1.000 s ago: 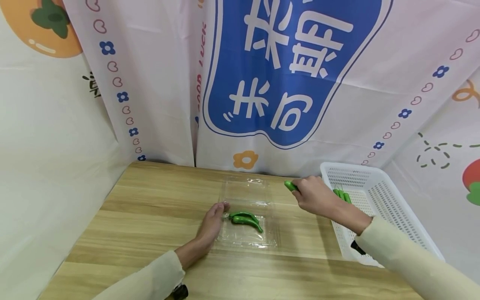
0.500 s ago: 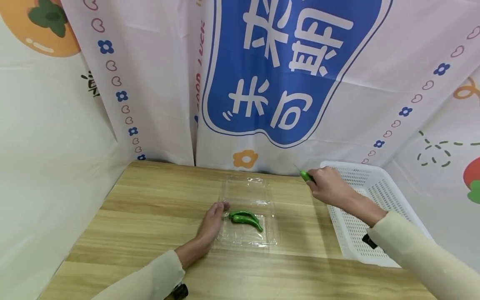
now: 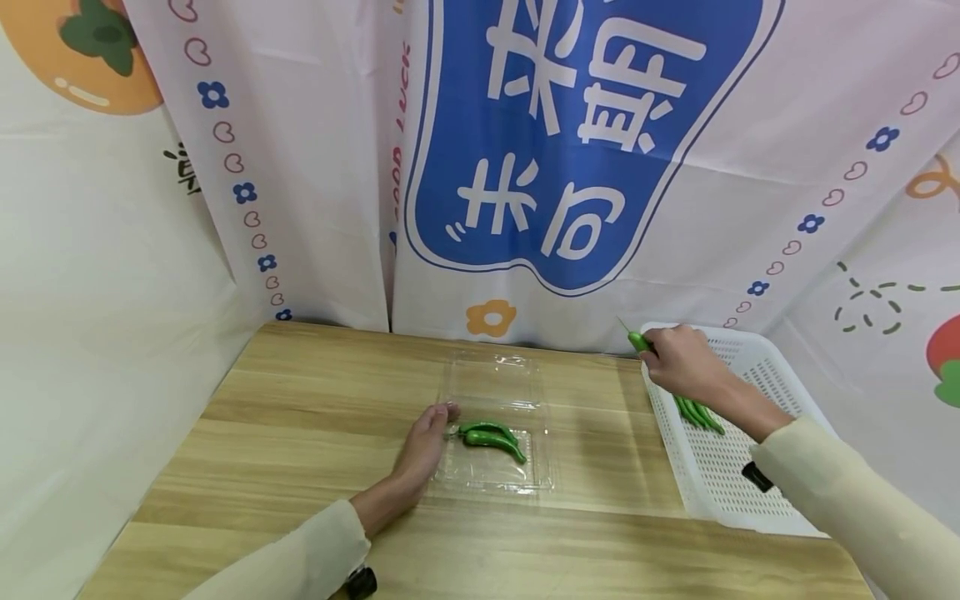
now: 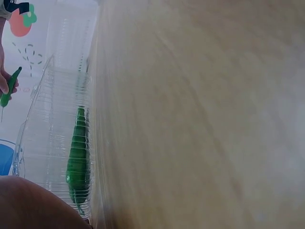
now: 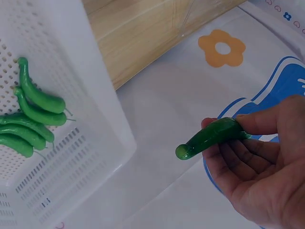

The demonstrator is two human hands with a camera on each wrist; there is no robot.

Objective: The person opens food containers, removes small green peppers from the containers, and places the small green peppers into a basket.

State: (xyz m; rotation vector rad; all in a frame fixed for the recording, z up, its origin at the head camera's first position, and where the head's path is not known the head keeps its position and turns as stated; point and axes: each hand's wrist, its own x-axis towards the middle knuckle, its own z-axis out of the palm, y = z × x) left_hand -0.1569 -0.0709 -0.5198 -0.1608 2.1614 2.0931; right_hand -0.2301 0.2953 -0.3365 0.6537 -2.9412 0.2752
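Observation:
In the head view my right hand (image 3: 686, 362) pinches a green chili pepper (image 5: 214, 136) between thumb and fingers, above the left rim of the white basket (image 3: 667, 454). The pepper's thin stem points up and left. My left hand (image 3: 418, 454) rests against the left side of a clear plastic clamshell box (image 3: 540, 475), its fingers fairly straight. The box lies with its lid laid back. Inside it are two green peppers (image 3: 491, 440), side by side. The left wrist view shows these peppers (image 4: 77, 162) through the clear wall; part of my left hand blocks the lower left corner.
Several more green peppers (image 5: 40, 98) lie in the perforated basket, partly hidden by my right arm in the head view. A wooden table (image 3: 300, 417) carries the box and basket. Printed cloth (image 3: 337, 208) hangs behind the table and at both sides.
My right hand has moved to the right with the pepper, which has turned so its stem points more upward. The left hand, the box and its peppers stay in place.

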